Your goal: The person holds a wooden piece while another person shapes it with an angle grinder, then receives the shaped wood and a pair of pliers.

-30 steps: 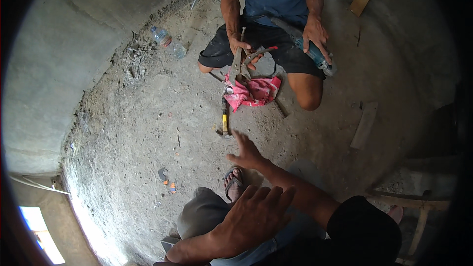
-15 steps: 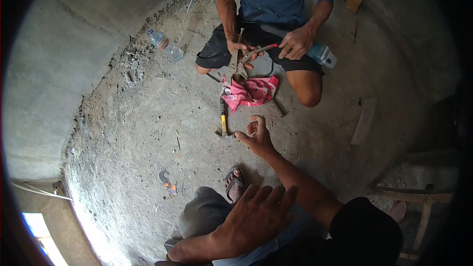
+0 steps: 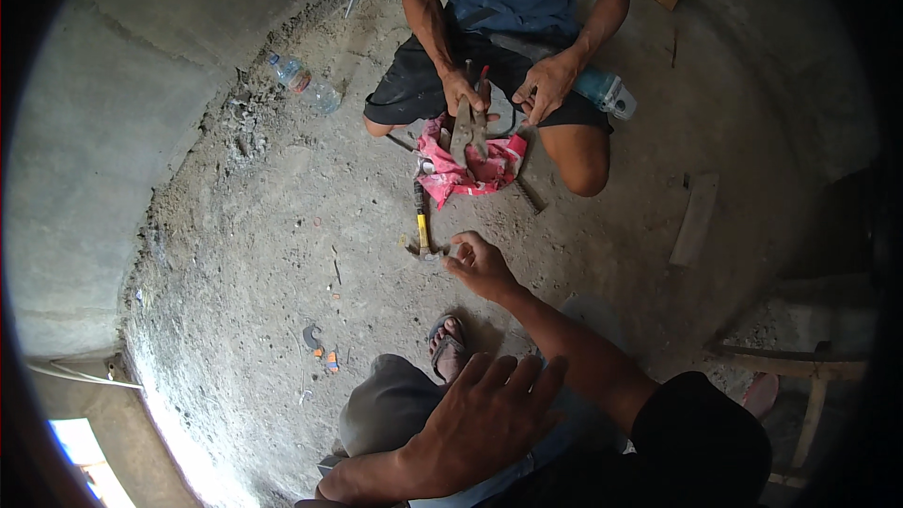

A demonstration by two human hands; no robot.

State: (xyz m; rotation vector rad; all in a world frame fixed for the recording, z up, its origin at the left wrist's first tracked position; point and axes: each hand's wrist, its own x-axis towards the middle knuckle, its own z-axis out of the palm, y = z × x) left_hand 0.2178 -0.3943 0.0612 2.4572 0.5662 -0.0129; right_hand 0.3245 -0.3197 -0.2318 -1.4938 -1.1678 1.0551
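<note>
My right hand [image 3: 482, 268] is over the floor, thumb and fingers curled but apart, holding nothing. Just left of its fingertips lies a claw hammer [image 3: 422, 226] with a yellow and black handle. My left hand [image 3: 484, 419] hangs low by my bent knee, back up and fingers apart, also without an object. Across from me, a seated person grips locking pliers [image 3: 463, 136] with a red-tipped handle over a crumpled pink cloth or bag [image 3: 461, 190]. Their other hand [image 3: 548, 85] has its fingers bent near the pliers.
A teal cylindrical object with a pale end [image 3: 607, 94] rests by the person's thigh. A plastic bottle [image 3: 306, 85] lies near the left wall. A flat board [image 3: 694, 218] is at right. Small orange pieces [image 3: 331, 361] and a curved dark scrap [image 3: 311, 337] lie near my foot.
My right hand's fingers have curled in, and the hand sits slightly further left. The other person's pliers have turned more upright, and their other hand has come off the red-tipped handle.
</note>
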